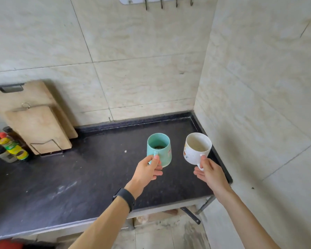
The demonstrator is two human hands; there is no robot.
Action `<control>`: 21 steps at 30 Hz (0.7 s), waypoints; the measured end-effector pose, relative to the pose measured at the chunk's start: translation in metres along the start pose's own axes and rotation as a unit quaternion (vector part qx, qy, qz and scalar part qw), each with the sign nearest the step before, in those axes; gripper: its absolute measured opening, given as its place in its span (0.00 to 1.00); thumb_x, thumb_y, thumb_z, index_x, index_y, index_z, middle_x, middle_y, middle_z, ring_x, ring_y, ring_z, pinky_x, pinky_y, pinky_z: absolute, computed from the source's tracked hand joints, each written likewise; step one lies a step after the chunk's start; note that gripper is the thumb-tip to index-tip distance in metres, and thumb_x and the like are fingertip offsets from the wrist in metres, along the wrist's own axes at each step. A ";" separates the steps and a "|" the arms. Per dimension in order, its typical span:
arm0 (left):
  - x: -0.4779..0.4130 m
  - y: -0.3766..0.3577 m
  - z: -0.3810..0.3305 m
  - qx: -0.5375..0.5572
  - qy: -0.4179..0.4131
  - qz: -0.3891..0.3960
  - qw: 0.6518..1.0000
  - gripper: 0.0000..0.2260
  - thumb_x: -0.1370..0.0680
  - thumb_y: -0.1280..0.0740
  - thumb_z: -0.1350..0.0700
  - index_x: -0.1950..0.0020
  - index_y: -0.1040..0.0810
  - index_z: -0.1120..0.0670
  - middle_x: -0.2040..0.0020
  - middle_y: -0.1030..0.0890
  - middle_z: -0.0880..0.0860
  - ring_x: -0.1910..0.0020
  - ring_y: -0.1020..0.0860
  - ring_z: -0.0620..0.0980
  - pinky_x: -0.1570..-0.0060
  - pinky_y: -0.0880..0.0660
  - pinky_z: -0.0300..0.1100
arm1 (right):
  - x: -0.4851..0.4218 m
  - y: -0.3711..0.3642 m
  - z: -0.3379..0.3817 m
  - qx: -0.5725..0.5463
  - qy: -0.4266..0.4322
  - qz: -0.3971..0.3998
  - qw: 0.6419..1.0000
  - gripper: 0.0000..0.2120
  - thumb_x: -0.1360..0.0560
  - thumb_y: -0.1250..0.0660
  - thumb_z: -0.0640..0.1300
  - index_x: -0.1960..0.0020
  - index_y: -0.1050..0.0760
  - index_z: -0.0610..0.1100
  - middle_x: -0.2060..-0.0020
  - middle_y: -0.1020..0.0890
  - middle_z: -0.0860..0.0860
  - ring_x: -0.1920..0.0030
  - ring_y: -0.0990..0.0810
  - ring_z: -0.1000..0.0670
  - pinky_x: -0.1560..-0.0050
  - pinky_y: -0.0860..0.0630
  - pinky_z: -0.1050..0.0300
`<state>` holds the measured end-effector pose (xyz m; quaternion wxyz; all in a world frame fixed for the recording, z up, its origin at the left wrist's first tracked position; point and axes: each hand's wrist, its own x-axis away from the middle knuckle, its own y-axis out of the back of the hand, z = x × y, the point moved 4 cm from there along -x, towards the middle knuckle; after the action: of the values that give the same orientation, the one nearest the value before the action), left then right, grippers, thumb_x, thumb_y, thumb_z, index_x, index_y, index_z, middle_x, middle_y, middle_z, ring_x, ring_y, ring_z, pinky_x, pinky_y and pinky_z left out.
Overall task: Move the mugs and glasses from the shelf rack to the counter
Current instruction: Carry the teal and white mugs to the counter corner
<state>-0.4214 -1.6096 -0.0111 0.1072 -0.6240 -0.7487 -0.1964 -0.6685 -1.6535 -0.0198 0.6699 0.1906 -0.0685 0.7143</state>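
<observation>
A teal mug (160, 148) is upright over the dark counter (79, 180), and my left hand (147, 170) grips its handle with the thumb on top. To its right, my right hand (209, 172) grips the handle of a white mug (196, 148) with small coloured marks, held near the counter's right edge by the tiled side wall. Both mugs open upward; the teal one has dark residue at its bottom. Whether either mug touches the counter I cannot tell. The shelf rack is out of view.
Two wooden cutting boards (38, 121) lean in a wire holder against the back wall at left. Several sauce bottles (11, 148) stand at the far left. A hook rail (162, 2) hangs high on the wall. The tiled side wall (258, 87) closes the right.
</observation>
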 end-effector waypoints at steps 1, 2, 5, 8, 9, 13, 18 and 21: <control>-0.012 -0.005 0.001 0.003 0.010 -0.002 1.000 0.15 0.19 0.40 0.40 0.50 0.21 0.50 0.51 0.15 0.51 0.56 0.15 0.48 0.56 0.20 0.39 | -0.015 0.000 -0.003 0.002 -0.010 0.004 1.000 0.19 0.18 0.43 0.61 0.40 0.25 0.48 0.48 0.16 0.49 0.52 0.13 0.55 0.49 0.18 0.60; -0.025 -0.009 0.002 0.007 0.020 -0.003 1.000 0.15 0.19 0.40 0.40 0.50 0.21 0.50 0.51 0.15 0.51 0.56 0.15 0.48 0.57 0.21 0.38 | -0.030 0.000 -0.006 0.004 -0.021 0.005 1.000 0.19 0.18 0.43 0.61 0.39 0.25 0.48 0.48 0.16 0.49 0.52 0.13 0.54 0.50 0.19 0.60; -0.065 -0.023 0.012 0.013 0.051 0.000 0.999 0.14 0.18 0.40 0.41 0.50 0.21 0.49 0.51 0.15 0.50 0.57 0.15 0.47 0.61 0.23 0.36 | -0.075 -0.004 -0.020 0.008 -0.067 0.003 0.998 0.20 0.18 0.42 0.59 0.41 0.23 0.44 0.48 0.17 0.49 0.52 0.14 0.53 0.54 0.19 0.61; -0.105 -0.039 0.023 0.016 0.087 0.019 0.996 0.14 0.18 0.40 0.42 0.48 0.22 0.50 0.49 0.16 0.51 0.55 0.15 0.48 0.60 0.24 0.36 | -0.116 -0.010 -0.036 0.010 -0.126 0.004 0.992 0.21 0.17 0.42 0.57 0.38 0.24 0.40 0.44 0.19 0.47 0.50 0.15 0.50 0.51 0.18 0.58; -0.119 -0.044 0.027 0.017 0.100 0.028 0.994 0.14 0.18 0.41 0.42 0.45 0.22 0.50 0.47 0.17 0.51 0.54 0.16 0.48 0.60 0.24 0.36 | -0.128 -0.012 -0.041 0.013 -0.143 0.004 0.990 0.20 0.17 0.41 0.56 0.41 0.24 0.40 0.43 0.19 0.46 0.50 0.15 0.50 0.53 0.19 0.59; -0.167 -0.066 0.038 0.024 0.155 0.042 0.987 0.15 0.18 0.41 0.43 0.38 0.25 0.51 0.46 0.18 0.52 0.53 0.17 0.48 0.58 0.23 0.38 | -0.167 -0.018 -0.058 0.029 -0.207 -0.006 0.978 0.17 0.16 0.42 0.54 0.52 0.25 0.42 0.42 0.19 0.43 0.50 0.15 0.49 0.60 0.21 0.61; -0.213 -0.084 0.045 0.017 0.176 0.046 0.983 0.12 0.18 0.41 0.44 0.50 0.22 0.49 0.49 0.16 0.51 0.58 0.18 0.47 0.55 0.24 0.41 | -0.204 -0.025 -0.062 0.011 -0.242 -0.017 0.970 0.16 0.16 0.43 0.53 0.48 0.27 0.41 0.42 0.20 0.43 0.52 0.14 0.50 0.60 0.20 0.61; -0.238 -0.092 0.047 0.009 0.170 0.045 0.984 0.14 0.18 0.40 0.44 0.50 0.21 0.51 0.50 0.16 0.50 0.60 0.18 0.45 0.56 0.24 0.41 | -0.228 -0.028 -0.062 -0.005 -0.243 -0.015 0.970 0.16 0.16 0.43 0.53 0.47 0.27 0.41 0.42 0.20 0.43 0.52 0.14 0.49 0.59 0.19 0.60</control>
<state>-0.4605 -1.8152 -0.1650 0.2475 -0.6136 -0.6925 -0.2876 -0.6457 -1.8409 -0.1641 0.6449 0.3565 -0.2302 0.6356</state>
